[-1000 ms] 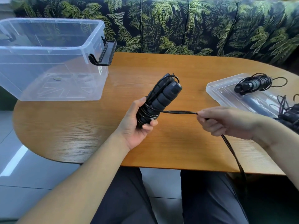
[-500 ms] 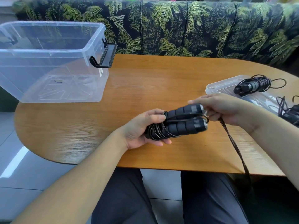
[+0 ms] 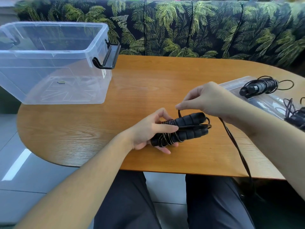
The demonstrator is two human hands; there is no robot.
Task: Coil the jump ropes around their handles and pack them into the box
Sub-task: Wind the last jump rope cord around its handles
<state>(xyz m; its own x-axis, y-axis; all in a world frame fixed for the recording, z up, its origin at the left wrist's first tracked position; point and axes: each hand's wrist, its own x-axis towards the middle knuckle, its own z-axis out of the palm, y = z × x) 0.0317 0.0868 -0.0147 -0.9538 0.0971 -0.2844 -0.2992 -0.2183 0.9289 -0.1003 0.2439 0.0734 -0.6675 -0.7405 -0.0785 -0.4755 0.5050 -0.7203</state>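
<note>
Fingertips (image 3: 179, 106) of the right hand (image 3: 206, 99) pinch the rope (image 3: 234, 142) just above the handles (image 3: 183, 128). Left hand (image 3: 148, 131) wraps around the handles, near the table's (image 3: 148, 76) front edge. Loose rope hangs off that edge; it might snag and undo the coils. The box (image 3: 52, 63) sits far left.

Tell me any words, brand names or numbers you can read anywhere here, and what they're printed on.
None can be read.
Small white sticker on the clear plastic box, by its black latch: too small and blurred to read.
Jump rope handles: no print visible.
</note>
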